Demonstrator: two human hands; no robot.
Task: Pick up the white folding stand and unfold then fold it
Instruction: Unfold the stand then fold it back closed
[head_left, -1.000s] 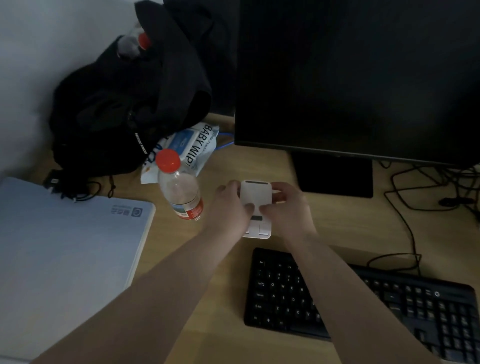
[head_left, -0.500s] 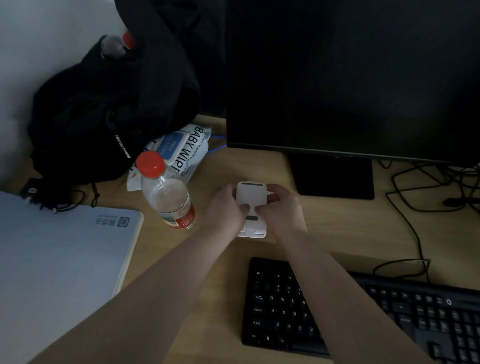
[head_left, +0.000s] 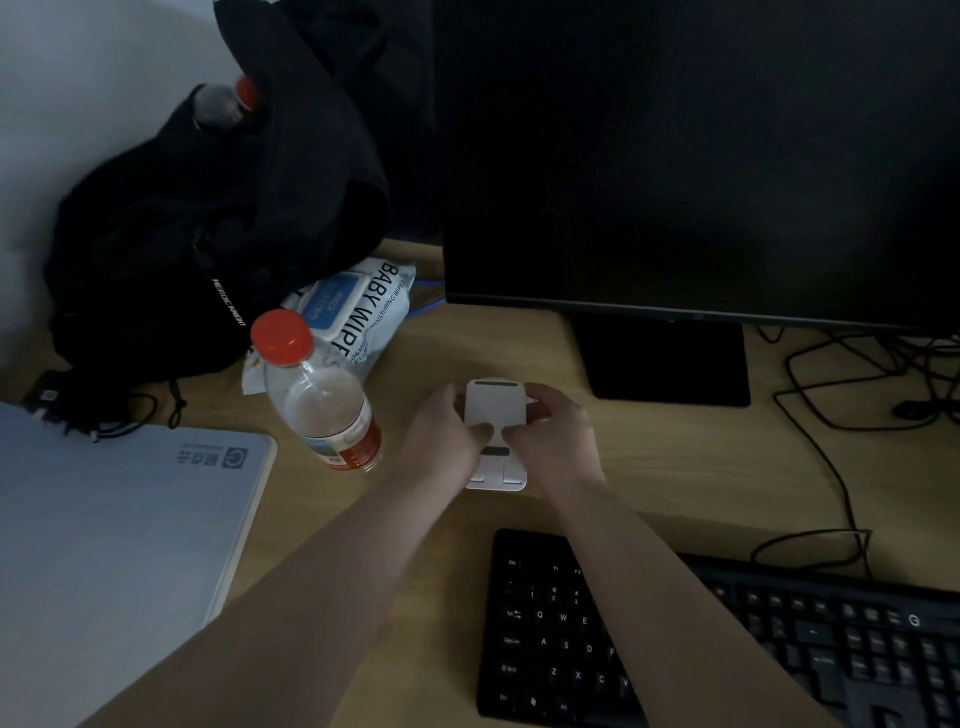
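Centre of the frame, just below the dark monitor (head_left: 675, 156): white folding stand (head_left: 494, 410) caught between both hands. Upper panel raised and facing the camera, long axis running from the top of the frame down toward the keyboard (head_left: 727, 639), base plate lying on the desk (head_left: 675, 467) beneath it. Left hand (head_left: 441, 441) clamped on the left edge, right hand (head_left: 558, 436) on the right edge, thumbs meeting on the lower face of the panel near the hinge. Both grips pressed in on the stand, fingers curled behind the panel and mostly hidden. Looks partly unfolded, though in this dim light hard to say how far the hinge is open. Both hands equally near, one on each side, forearms reaching up from the bottom of the frame and converging in a narrow V, wrists slightly bent inward. Next swing of the panel likely turns about the hinge line running left to right between the thumbs, so away from the camera to open, down toward the keyboard to close. Close on the left: plastic bottle with red cap (head_left: 322, 395), near the left wrist, worth minding. Baby wipes pack (head_left: 363, 306) further up and left, well clear.
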